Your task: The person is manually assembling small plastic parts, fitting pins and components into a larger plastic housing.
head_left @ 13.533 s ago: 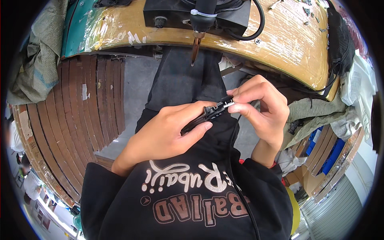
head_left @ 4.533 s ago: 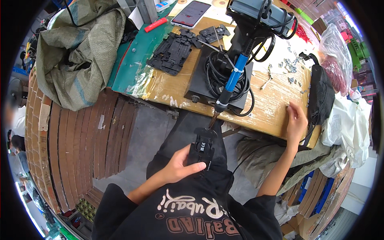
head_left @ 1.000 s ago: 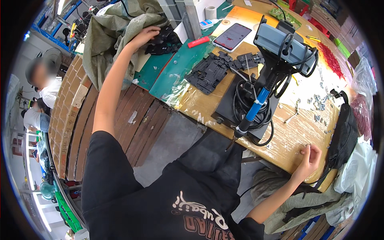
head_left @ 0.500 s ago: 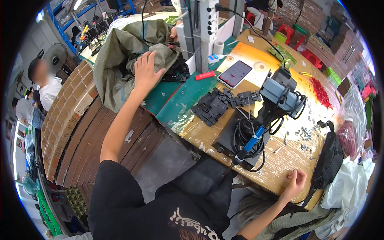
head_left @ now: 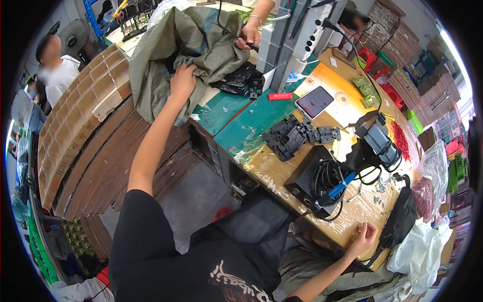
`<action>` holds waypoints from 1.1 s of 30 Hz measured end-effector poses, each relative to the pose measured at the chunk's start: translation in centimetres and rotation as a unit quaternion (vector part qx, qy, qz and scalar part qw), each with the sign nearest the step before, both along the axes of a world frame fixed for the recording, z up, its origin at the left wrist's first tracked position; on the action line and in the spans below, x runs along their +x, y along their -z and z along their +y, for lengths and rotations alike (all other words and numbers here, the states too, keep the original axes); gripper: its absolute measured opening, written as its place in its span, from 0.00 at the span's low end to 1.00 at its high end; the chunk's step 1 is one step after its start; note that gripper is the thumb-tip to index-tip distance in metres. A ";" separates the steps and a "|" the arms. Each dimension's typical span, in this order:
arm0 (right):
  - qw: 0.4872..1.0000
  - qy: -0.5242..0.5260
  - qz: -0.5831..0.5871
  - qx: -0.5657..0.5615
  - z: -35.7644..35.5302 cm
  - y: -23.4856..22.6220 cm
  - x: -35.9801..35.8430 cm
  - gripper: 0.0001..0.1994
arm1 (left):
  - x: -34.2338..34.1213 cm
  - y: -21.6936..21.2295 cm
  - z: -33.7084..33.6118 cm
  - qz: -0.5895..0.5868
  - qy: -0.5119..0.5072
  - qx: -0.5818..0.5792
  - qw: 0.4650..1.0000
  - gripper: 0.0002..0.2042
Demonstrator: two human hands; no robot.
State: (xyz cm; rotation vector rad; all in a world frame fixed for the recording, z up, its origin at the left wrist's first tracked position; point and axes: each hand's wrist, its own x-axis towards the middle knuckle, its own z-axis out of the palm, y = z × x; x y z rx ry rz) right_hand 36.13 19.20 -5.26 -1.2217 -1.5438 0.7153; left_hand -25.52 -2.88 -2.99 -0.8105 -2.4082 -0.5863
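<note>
A green-grey woven sack [head_left: 151, 65] stands at the far left of the table, its mouth sagging. My left hand [head_left: 182, 83] is closed on a fold at that mouth, with the fingertips partly hidden in the cloth. Black moulded plastic parts [head_left: 241, 80] lie beside the sack. My right hand [head_left: 365, 237] rests near the front right table edge, its fingers curled together; whatever they pinch is too small to make out. Joined black plastic parts [head_left: 287, 137] lie mid-table, left of a black box [head_left: 304, 173] carrying a coiled cable and a blue-handled tool [head_left: 342, 186].
Another person's hand [head_left: 249, 36] holds a black cable end behind the sack. A phone [head_left: 314, 102] and a red bar-shaped object [head_left: 280, 96] lie near a grey post [head_left: 282, 45]. Stacked partitioned trays [head_left: 75, 126] stand at left. A black bag [head_left: 395, 214] hangs at the right edge.
My left hand has gone from spread fingers on top of the sack to bent fingers in its fold. The view has shifted. The other person's hand shows more fully. My right hand stays curled.
</note>
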 end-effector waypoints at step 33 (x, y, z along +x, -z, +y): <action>0.998 -0.005 -0.055 0.013 0.4 0.0 -0.6 0.05 | -3.4 -5.3 14.3 0.337 0.176 -0.087 0.921 0.05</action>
